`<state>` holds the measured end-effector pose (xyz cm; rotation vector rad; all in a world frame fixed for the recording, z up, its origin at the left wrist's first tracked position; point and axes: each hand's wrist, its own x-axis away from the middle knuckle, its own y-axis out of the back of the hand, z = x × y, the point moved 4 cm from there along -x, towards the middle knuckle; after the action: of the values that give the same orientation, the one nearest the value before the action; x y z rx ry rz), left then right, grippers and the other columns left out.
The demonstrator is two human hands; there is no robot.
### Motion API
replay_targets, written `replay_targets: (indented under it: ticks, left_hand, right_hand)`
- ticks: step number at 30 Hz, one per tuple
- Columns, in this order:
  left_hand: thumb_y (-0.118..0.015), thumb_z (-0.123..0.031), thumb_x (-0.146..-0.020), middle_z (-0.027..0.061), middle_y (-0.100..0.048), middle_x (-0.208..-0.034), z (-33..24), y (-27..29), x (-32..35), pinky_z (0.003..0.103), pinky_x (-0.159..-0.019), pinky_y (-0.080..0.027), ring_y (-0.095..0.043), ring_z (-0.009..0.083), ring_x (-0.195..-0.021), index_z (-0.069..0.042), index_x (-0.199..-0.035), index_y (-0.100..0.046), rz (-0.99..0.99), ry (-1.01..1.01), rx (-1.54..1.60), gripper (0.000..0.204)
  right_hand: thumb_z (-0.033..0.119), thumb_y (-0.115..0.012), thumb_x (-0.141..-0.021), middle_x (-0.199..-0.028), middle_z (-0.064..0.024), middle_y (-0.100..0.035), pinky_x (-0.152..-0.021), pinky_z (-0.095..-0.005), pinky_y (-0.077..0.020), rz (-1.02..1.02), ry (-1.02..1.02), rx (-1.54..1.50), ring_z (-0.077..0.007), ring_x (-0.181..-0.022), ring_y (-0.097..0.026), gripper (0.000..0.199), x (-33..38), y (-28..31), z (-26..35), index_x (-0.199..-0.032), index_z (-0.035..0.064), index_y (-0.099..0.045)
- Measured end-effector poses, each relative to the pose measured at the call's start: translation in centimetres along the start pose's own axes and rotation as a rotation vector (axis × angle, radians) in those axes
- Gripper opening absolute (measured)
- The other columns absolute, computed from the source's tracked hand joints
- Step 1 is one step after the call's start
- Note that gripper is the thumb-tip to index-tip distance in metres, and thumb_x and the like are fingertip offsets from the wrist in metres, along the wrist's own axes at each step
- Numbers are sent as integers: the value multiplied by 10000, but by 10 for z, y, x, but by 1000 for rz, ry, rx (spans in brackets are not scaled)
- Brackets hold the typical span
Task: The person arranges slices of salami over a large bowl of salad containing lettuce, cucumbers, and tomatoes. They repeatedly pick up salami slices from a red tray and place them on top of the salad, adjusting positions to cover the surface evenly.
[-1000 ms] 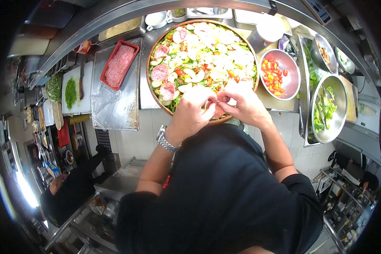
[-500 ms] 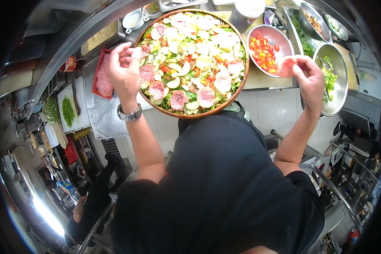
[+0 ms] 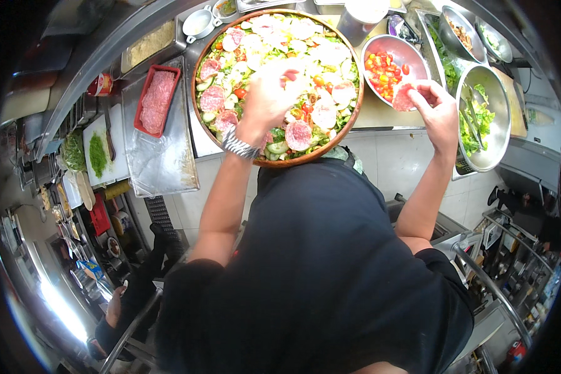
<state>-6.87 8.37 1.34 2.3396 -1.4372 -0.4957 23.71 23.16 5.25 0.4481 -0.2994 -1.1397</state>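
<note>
A big round wooden bowl (image 3: 354, 128) holds a salad of leaves, cucumber slices and cherry tomatoes. Salami slices (image 3: 298, 134) lie spread over the top. My left hand (image 3: 267, 100) reaches over the middle of the salad, its fingers washed out by glare, so their pose and any contact are unclear. To the right, my right hand (image 3: 438, 107) pinches a salami slice (image 3: 403, 98) between thumb and fingers. That slice hangs at the front edge of a metal bowl (image 3: 412, 47) of cut cherry tomatoes (image 3: 383, 70).
Left of the salad, a red tray (image 3: 138, 118) of stacked salami rests on a metal sheet pan (image 3: 168, 163). A steel bowl (image 3: 503, 128) with lettuce and tongs stands at the right. Chopped herbs (image 3: 98, 154) lie on a white board. Another person (image 3: 128, 311) is at lower left.
My left hand has moved right, from beside the red tray to over the salad. My right hand has shifted slightly left and down, still pinching the salami slice.
</note>
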Motion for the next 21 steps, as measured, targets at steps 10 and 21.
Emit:
replay_targets:
  ticks: [10, 21]
  left_hand:
    - [-699, -462, -919, 130, -726, -959, 0, -39, -72, 399, -722, -549, -676, 252, -797, -84, -1128, -734, 136, -198, -458, 433]
    - [-660, -535, -906, 92, -719, -1213, -11, -57, -108, 487, -1051, -445, -622, 288, -1184, -186, -1309, -689, 320, -279, -573, 534]
  right_hand:
    - [206, -785, -880, -894, -65, -741, -722, -298, -521, 62, 64, 30, -134, -768, -657, 258, -7, -11, 0, -1038, 6, -749]
    - [355, -746, -916, -870, -82, -744, -771, -340, -540, 216, 227, 116, -191, -777, -683, 318, -58, -59, -6, -1040, 63, -768]
